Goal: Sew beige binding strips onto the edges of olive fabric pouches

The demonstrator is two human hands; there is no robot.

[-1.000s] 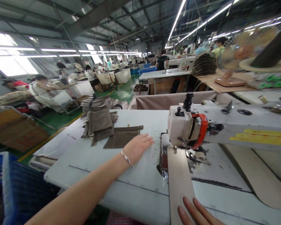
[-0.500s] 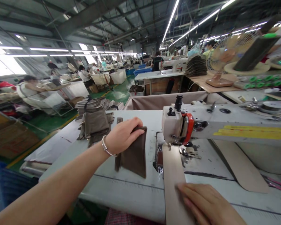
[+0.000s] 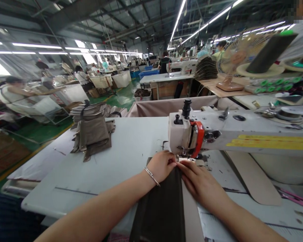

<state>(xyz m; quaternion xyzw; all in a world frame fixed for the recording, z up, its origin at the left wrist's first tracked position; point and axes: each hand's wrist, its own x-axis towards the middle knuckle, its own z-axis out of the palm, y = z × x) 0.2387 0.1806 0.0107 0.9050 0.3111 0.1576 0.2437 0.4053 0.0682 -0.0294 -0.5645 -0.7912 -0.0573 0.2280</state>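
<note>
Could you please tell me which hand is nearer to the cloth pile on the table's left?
Left: the left hand is to the right of the cloth pile, and the right hand is farther right.

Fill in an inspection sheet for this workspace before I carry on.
Surface: pale worktable, with scattered dark marks.
Job's things: dark fabric piece alongside the visible part of a beige strip, both reaching toward the sewing machine.
Clutter: pile of grey-brown fabric pieces at the table's far left; pink-handled item at right, partly cut off.
Grips: left grip pinches the dark piece's upper edge; right grip meets it fingertip to fingertip near the needle area, its exact hold unclear.
Cables: cannot tell; thin background lines are too small.
Surroundings: fan, large thread cone, people at other stations.
</note>
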